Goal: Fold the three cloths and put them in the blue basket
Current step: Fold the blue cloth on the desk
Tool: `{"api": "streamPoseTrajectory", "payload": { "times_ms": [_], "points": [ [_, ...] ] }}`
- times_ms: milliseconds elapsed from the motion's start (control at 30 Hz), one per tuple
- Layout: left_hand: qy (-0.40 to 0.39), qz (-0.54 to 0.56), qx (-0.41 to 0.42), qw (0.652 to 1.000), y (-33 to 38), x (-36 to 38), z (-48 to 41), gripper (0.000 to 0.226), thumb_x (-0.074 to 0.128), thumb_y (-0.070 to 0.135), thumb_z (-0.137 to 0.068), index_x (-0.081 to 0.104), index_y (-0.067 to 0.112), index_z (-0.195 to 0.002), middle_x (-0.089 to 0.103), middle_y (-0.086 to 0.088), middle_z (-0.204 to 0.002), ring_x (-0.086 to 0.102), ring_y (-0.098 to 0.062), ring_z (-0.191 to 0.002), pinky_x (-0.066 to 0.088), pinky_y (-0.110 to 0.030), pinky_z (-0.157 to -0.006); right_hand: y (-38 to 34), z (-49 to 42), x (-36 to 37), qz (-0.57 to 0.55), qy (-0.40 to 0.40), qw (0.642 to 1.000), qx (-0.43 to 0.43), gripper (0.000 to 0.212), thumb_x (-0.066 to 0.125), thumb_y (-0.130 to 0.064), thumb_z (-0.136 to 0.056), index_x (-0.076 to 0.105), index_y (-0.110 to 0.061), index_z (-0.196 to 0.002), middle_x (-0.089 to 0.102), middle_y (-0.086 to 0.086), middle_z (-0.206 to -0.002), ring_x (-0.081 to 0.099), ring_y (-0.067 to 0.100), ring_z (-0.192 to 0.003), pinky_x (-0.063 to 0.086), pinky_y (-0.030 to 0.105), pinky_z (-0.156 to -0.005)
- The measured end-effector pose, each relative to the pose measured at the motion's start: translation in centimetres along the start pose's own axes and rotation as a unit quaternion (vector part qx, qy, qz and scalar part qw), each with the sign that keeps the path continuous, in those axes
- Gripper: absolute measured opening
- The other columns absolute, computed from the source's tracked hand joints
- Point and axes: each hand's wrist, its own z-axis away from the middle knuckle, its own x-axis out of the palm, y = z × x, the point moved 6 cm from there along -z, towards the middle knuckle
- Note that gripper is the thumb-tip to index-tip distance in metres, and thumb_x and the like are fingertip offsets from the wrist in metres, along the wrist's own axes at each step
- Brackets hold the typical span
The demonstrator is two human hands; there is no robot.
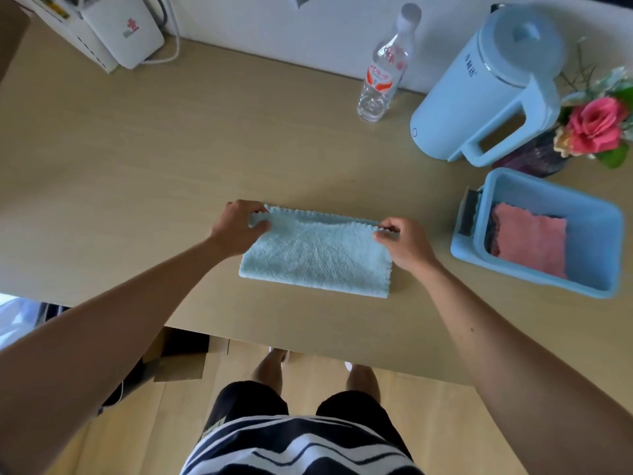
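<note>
My left hand (236, 228) and right hand (402, 243) each pinch a far corner of the light blue cloth (315, 258), folded left of the blue basket (486, 197). Soft and limp, it's best gripped at corners.

light wood table (137, 173) against a white wall. far left corner: white router-like box (125, 30), cables trailing off it. far edge, right of centre: clear plastic water bottle (382, 75), red label, upright. just right of it a pale blue kettle (486, 87), lid on, handle facing the near side. beside the kettle, pink flowers (597, 126) in a dark vase (537, 159). cardboard box (178, 361) on the floor under the table.
</note>
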Motion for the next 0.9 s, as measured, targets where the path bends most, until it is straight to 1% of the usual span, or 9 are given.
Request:
{"api": "streamPoseTrajectory", "payload": {
  "times_ms": [133,233,333,400,467,567,667,767,900],
  "points": [
    [0.012,-0.001,0.006,1.000,0.3,0.2,-1.0,0.015,0.074,0.011,-0.085,0.075,0.002,-0.097,0.075,-0.014,-0.088,0.065,-0.029,-0.079,0.042,-0.029,-0.070,0.5,-1.0,0.0,-0.003,0.022,1.000,0.000,0.013,0.067,-0.019,-0.091,0.072,-0.007,-0.096,0.066,0.005,-0.086,0.059,0.019,-0.079,0.040,0.027,-0.067],
    [0.013,-0.012,0.002,1.000,0.0,0.5,-1.6,0.014,0.073,0.010,-0.085,0.074,0.003,-0.097,0.074,-0.013,-0.087,0.065,-0.030,-0.080,0.039,-0.028,-0.070,1.4,-1.8,0.2,0.008,0.038,0.999,0.001,0.013,0.068,-0.020,-0.090,0.072,-0.009,-0.095,0.066,0.000,-0.087,0.063,0.019,-0.085,0.039,0.024,-0.070],
    [0.034,-0.048,0.013,0.998,-0.4,0.7,-1.9,0.027,0.073,0.014,-0.083,0.067,0.009,-0.109,0.071,-0.010,-0.102,0.064,-0.030,-0.097,0.046,-0.035,-0.082,1.9,-2.0,0.2,0.041,0.075,0.996,-0.003,0.019,0.068,-0.022,-0.090,0.067,-0.011,-0.105,0.066,0.002,-0.097,0.065,0.023,-0.094,0.046,0.030,-0.080],
    [0.076,-0.131,0.047,0.987,0.6,0.6,-1.2,0.038,0.072,0.017,-0.083,0.061,0.012,-0.119,0.062,-0.011,-0.114,0.055,-0.031,-0.108,0.044,-0.041,-0.091,1.4,-1.3,0.1,0.135,0.133,0.981,-0.033,0.030,0.069,-0.025,-0.089,0.060,-0.013,-0.115,0.062,0.006,-0.106,0.060,0.026,-0.100,0.048,0.041,-0.089],
    [0.099,-0.176,0.112,0.973,2.6,1.3,0.2,0.037,0.068,0.018,-0.084,0.061,0.013,-0.119,0.056,-0.011,-0.116,0.052,-0.030,-0.108,0.044,-0.042,-0.089,-0.2,-0.2,0.7,0.183,0.163,0.962,-0.120,0.032,0.069,-0.025,-0.086,0.059,-0.013,-0.115,0.059,0.007,-0.107,0.058,0.027,-0.101,0.047,0.043,-0.089],
    [0.016,-0.208,0.144,0.967,4.5,5.1,2.8,0.039,0.065,0.029,-0.089,0.058,0.017,-0.125,0.053,-0.009,-0.123,0.052,-0.028,-0.111,0.049,-0.044,-0.092,-1.7,1.1,3.8,0.168,0.069,0.959,-0.216,0.035,0.074,-0.028,-0.082,0.062,-0.014,-0.111,0.057,0.006,-0.108,0.058,0.026,-0.103,0.047,0.042,-0.088],
    [-0.028,-0.248,0.095,0.964,3.7,8.5,4.5,0.057,0.062,0.047,-0.088,0.046,0.022,-0.137,0.045,-0.006,-0.130,0.048,-0.026,-0.113,0.048,-0.042,-0.090,-0.6,1.7,6.2,0.208,-0.006,0.957,-0.201,0.046,0.077,-0.035,-0.078,0.061,-0.019,-0.118,0.051,0.002,-0.115,0.053,0.023,-0.109,0.046,0.041,-0.094],
    [-0.031,-0.288,0.091,0.953,2.8,9.9,4.9,0.070,0.055,0.056,-0.090,0.034,0.022,-0.147,0.035,-0.008,-0.148,0.042,-0.029,-0.124,0.045,-0.044,-0.094,0.4,2.6,6.6,0.237,0.003,0.952,-0.195,0.053,0.076,-0.034,-0.075,0.058,-0.021,-0.123,0.047,0.000,-0.118,0.051,0.023,-0.111,0.046,0.040,-0.095],
    [-0.061,-0.311,0.135,0.939,2.9,10.5,3.1,0.074,0.050,0.046,-0.097,0.017,0.022,-0.158,0.011,-0.008,-0.167,0.016,-0.032,-0.152,0.026,-0.048,-0.119,1.0,4.4,6.9,0.253,0.027,0.952,-0.169,0.057,0.072,-0.033,-0.077,0.053,-0.020,-0.129,0.047,0.002,-0.123,0.051,0.024,-0.112,0.051,0.039,-0.091]
  ]
}}
